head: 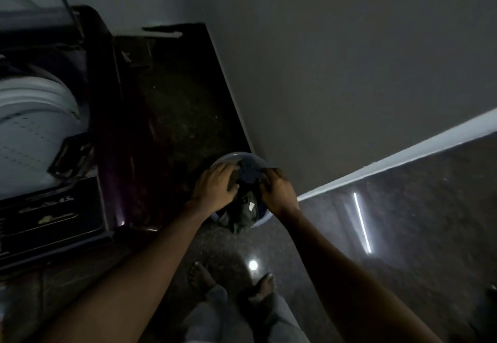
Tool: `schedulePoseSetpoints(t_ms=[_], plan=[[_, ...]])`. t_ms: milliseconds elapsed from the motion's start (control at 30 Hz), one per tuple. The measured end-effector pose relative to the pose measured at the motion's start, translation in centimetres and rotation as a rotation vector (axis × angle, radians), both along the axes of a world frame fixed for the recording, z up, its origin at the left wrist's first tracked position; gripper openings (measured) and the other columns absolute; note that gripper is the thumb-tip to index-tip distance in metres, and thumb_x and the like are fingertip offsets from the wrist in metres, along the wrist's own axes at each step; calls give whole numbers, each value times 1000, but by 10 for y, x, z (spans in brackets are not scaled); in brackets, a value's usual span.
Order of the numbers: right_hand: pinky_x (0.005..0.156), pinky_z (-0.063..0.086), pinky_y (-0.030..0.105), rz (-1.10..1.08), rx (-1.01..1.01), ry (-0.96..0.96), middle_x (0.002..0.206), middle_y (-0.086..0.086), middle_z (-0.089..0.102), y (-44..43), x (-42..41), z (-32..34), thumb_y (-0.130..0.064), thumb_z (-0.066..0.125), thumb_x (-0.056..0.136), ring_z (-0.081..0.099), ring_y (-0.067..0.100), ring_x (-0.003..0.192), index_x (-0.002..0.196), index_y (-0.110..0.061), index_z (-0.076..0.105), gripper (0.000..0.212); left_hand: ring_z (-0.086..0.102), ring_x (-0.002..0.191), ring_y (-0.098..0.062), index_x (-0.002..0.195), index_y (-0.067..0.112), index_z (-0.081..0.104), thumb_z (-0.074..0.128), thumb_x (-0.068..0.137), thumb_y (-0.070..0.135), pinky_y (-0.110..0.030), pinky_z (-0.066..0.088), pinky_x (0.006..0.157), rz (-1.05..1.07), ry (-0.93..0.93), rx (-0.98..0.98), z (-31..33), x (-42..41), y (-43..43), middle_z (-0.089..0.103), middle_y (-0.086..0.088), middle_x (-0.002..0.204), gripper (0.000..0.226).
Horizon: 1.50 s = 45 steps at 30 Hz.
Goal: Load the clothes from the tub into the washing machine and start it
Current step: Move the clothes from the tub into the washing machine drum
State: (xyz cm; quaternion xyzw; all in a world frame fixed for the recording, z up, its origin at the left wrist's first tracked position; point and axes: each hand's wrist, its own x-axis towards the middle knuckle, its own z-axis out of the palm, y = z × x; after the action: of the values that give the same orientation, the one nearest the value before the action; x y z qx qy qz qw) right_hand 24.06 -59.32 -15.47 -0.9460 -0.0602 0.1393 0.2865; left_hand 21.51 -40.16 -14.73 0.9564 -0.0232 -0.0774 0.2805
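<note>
A pale blue tub stands on the dark floor by the wall, filled with dark clothes. My left hand grips the clothes at the tub's left side. My right hand grips them at the right side. A grey-green garment hangs over the tub's near rim. The top-loading washing machine stands to the left, dark purple, with its white drum open and its control panel at the near edge.
A grey wall with a white skirting board runs along the right. My bare feet stand on the glossy dark floor just below the tub. The room is dim.
</note>
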Motion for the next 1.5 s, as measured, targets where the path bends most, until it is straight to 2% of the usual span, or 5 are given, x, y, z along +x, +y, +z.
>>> schedulePoseSetpoints(t_ms=[433, 667, 1200, 1367, 1500], plan=[[104, 40, 41, 527, -386, 227, 136, 9, 44, -40, 14, -275, -15, 62, 82, 41, 31, 127, 137, -23, 49, 57, 53, 120, -25, 129, 19, 57, 81, 69, 47, -35, 43, 94, -51, 207, 11, -272, 0, -44, 58, -2, 128, 70], [88, 46, 39, 438, -291, 17, 114, 9, 60, -39, 12, -315, -12, 55, 86, 54, 29, 108, 109, -11, 67, 26, 55, 112, -23, 118, 21, 61, 77, 69, 57, -33, 43, 87, -58, 358, 22, -327, -21, -57, 57, -1, 119, 62], [81, 50, 19, 10, 573, -33, 97, -2, 70, 1, 7, 13, 7, 51, 84, 65, 7, 92, 102, -12, 68, 31, 47, 130, -30, 135, 10, 54, 53, 94, 8, -36, 35, 110, 501, 206, -415, -14, -16, -60, 54, -12, 137, 41], [101, 46, 33, -54, 517, 76, 125, 0, 62, -16, 0, 62, -1, 58, 83, 57, 13, 117, 127, -17, 57, 47, 62, 104, -25, 114, 15, 64, 51, 91, 5, -39, 52, 91, 566, 107, -580, 84, 0, -43, 67, -7, 110, 28], [91, 30, 8, 125, 448, 167, 130, -8, 43, -4, -11, 90, -12, 68, 86, 40, 5, 120, 142, -11, 38, 63, 64, 105, -22, 119, 16, 65, 60, 94, 17, -41, 52, 94, 558, 38, -759, 144, 7, -38, 68, -4, 113, 25]])
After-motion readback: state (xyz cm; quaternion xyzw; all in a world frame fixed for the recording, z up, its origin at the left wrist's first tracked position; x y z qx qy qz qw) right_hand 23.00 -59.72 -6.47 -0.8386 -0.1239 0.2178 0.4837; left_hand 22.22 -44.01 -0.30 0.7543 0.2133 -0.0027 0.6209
